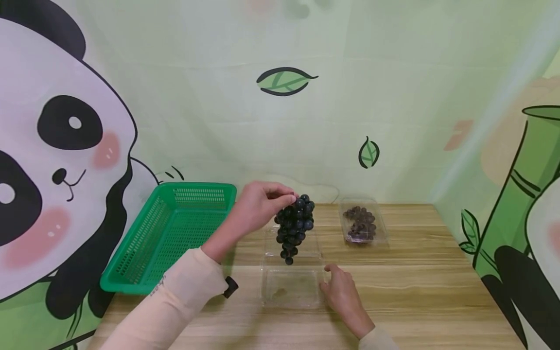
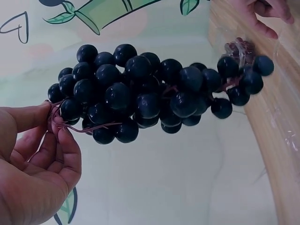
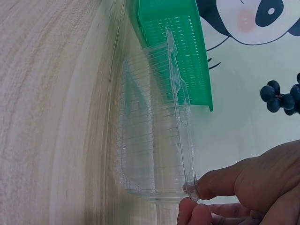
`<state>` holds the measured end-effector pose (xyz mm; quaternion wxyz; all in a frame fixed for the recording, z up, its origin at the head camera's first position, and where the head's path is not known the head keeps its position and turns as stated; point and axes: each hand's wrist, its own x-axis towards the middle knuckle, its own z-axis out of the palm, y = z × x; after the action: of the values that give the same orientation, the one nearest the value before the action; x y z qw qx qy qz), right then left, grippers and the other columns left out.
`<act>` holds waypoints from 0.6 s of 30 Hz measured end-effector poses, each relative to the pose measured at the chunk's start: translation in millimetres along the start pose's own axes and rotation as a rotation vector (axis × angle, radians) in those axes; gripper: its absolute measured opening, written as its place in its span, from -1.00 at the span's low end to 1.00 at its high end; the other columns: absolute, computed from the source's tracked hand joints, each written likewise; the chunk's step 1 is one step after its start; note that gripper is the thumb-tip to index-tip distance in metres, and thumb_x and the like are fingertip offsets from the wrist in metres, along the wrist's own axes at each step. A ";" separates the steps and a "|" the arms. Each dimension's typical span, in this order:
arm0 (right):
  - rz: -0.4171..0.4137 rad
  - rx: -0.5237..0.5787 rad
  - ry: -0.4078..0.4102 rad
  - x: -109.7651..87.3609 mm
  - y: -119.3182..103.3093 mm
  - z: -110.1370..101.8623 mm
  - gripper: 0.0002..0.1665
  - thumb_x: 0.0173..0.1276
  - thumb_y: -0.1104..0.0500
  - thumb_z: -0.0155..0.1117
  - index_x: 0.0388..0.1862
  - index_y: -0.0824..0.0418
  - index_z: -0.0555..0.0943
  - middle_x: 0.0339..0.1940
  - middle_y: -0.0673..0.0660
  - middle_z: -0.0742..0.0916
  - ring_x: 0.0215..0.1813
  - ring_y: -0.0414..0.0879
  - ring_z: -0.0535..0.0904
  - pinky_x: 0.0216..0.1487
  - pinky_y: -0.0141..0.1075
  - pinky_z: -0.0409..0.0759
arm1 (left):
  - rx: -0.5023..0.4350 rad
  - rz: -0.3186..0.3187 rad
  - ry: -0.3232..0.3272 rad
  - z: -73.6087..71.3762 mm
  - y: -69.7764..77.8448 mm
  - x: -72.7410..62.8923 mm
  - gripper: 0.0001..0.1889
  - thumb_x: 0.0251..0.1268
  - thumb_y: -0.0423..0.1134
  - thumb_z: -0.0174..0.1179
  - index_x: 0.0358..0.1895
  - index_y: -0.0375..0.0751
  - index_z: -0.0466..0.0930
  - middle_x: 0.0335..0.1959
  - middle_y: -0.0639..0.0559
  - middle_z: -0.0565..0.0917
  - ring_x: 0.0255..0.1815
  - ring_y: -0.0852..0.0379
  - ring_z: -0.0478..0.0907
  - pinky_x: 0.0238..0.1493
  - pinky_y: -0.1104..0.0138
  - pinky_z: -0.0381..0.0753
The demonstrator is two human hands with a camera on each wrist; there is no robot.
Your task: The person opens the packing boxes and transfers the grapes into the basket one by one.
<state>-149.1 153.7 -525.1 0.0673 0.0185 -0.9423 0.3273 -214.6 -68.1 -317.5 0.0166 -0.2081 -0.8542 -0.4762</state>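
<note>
A bunch of dark grapes (image 1: 294, 231) hangs from my left hand (image 1: 259, 208), above the table. In the left wrist view, the thumb and fingertips pinch its thin reddish stem (image 2: 86, 129). Below the bunch lies a clear plastic clamshell box (image 1: 299, 294), its lid folded back toward the wall. My right hand (image 1: 343, 294) is at the box's right side; the right wrist view shows thumb and fingers pinching a corner of its rim (image 3: 191, 185). No grapes show inside this box.
To the left stands a green perforated plastic basket (image 1: 144, 287) with no grapes visible in it. Another clear box (image 1: 381, 232), holding dark grapes (image 1: 362, 224), sits at the back right. A panda-print cloth (image 1: 210, 97) hangs behind the wooden table (image 1: 420, 291).
</note>
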 end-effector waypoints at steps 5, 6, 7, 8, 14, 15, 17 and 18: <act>-0.001 0.010 0.005 0.4 0.9 0.9 -0.58 0.12 0.43 0.47 -0.01 0.50 0.62 -0.62 0.06 0.59 -0.58 -0.13 0.41 -0.50 -0.16 0.53 | -0.010 0.012 -0.002 -4.9 6.8 1.1 -0.86 0.48 -0.21 0.31 -0.08 -0.09 0.84 -0.14 0.09 0.80 -0.26 0.15 0.68 -0.37 0.26 0.57; -0.001 0.012 0.007 0.4 0.8 0.8 -0.58 0.12 0.44 0.47 -0.01 0.50 0.62 -0.62 0.06 0.59 -0.58 -0.13 0.41 -0.50 -0.16 0.53 | -0.010 0.014 -0.003 -5.5 7.5 1.3 -0.86 0.48 -0.21 0.31 -0.08 -0.09 0.84 -0.14 0.09 0.80 -0.25 0.16 0.68 -0.35 0.26 0.59; -0.004 0.013 0.009 0.4 1.1 1.0 -0.58 0.11 0.44 0.46 -0.02 0.50 0.62 -0.63 0.06 0.59 -0.58 -0.13 0.41 -0.50 -0.17 0.53 | -0.010 0.018 -0.002 -6.1 8.4 1.4 -0.86 0.48 -0.21 0.31 -0.08 -0.09 0.84 -0.13 0.09 0.79 -0.23 0.17 0.69 -0.32 0.26 0.61; -0.005 0.014 0.010 0.4 1.3 1.0 -0.58 0.11 0.44 0.46 -0.02 0.50 0.62 -0.63 0.06 0.58 -0.58 -0.13 0.41 -0.51 -0.17 0.52 | -0.010 0.022 -0.002 -6.5 9.0 1.5 -0.86 0.47 -0.22 0.31 -0.09 -0.09 0.84 -0.12 0.09 0.79 -0.20 0.18 0.70 -0.29 0.26 0.63; -0.001 0.013 0.006 0.9 2.2 0.8 -0.58 0.12 0.45 0.46 -0.01 0.50 0.62 -0.64 0.04 0.57 -0.59 -0.14 0.40 -0.53 -0.19 0.50 | -0.006 0.032 -0.009 -6.6 10.9 1.0 -0.86 0.47 -0.23 0.31 -0.08 -0.11 0.84 -0.13 0.08 0.79 -0.21 0.18 0.70 -0.30 0.27 0.64; -0.001 0.014 0.004 0.9 2.3 0.8 -0.58 0.12 0.45 0.46 -0.01 0.50 0.62 -0.64 0.04 0.57 -0.59 -0.14 0.40 -0.53 -0.19 0.49 | -0.004 0.027 -0.010 -6.4 11.2 0.8 -0.86 0.47 -0.23 0.31 -0.08 -0.11 0.84 -0.13 0.08 0.80 -0.23 0.18 0.69 -0.32 0.28 0.62; -0.003 0.015 0.000 0.8 2.4 0.8 -0.59 0.13 0.45 0.46 -0.01 0.50 0.62 -0.64 0.04 0.57 -0.59 -0.15 0.40 -0.54 -0.20 0.49 | 0.000 0.017 -0.011 -5.9 11.5 0.4 -0.86 0.47 -0.22 0.32 -0.08 -0.10 0.84 -0.15 0.09 0.80 -0.25 0.17 0.69 -0.35 0.27 0.60; -0.002 0.015 -0.003 0.8 2.6 0.9 -0.59 0.13 0.45 0.46 -0.01 0.50 0.62 -0.64 0.04 0.56 -0.60 -0.15 0.40 -0.54 -0.21 0.48 | 0.000 0.012 -0.012 -5.7 11.3 0.4 -0.86 0.46 -0.22 0.32 -0.08 -0.10 0.84 -0.15 0.09 0.80 -0.25 0.17 0.69 -0.36 0.27 0.60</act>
<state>-150.2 155.2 -527.3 0.0661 0.0204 -0.9399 0.3344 -211.8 -67.4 -305.1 0.0143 -0.2163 -0.8530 -0.4748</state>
